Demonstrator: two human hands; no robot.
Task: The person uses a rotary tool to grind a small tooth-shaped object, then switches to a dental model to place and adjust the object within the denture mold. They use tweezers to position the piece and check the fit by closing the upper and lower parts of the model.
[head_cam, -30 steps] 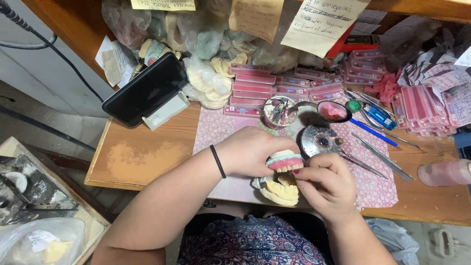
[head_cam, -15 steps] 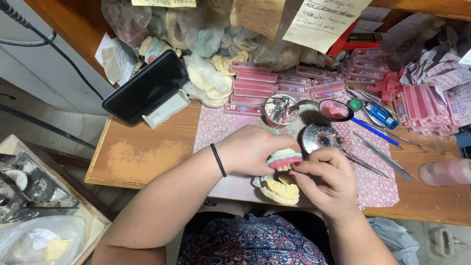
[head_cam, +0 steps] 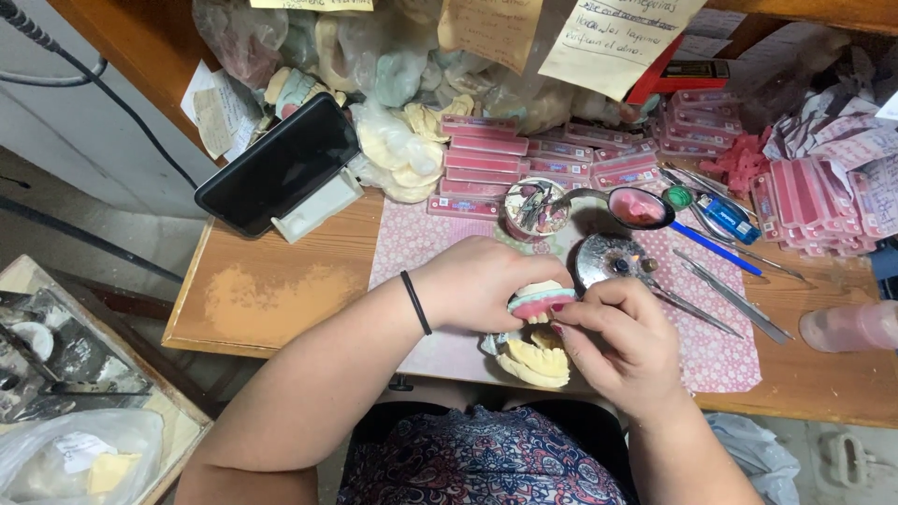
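Observation:
My left hand (head_cam: 482, 281) grips a pink wax denture (head_cam: 541, 303) with a row of pale teeth, held over the pink patterned mat (head_cam: 720, 351). My right hand (head_cam: 622, 341) is pinched against the denture's front edge; its fingertips touch the teeth, and anything held between them is hidden. Just below both hands lies a yellowish plaster jaw model (head_cam: 533, 362) on the mat's near edge. A black band circles my left wrist.
A black phone (head_cam: 279, 165) leans on a white stand at the left. Behind the hands stand a round tin (head_cam: 534, 207), a spoon with pink wax (head_cam: 636, 207), metal tools (head_cam: 716, 299), stacked pink tooth cards (head_cam: 486, 159), bagged plaster casts (head_cam: 393, 150) and a pink bottle (head_cam: 851, 327).
My hands have barely shifted. The right fingers have turned a little against the denture's front.

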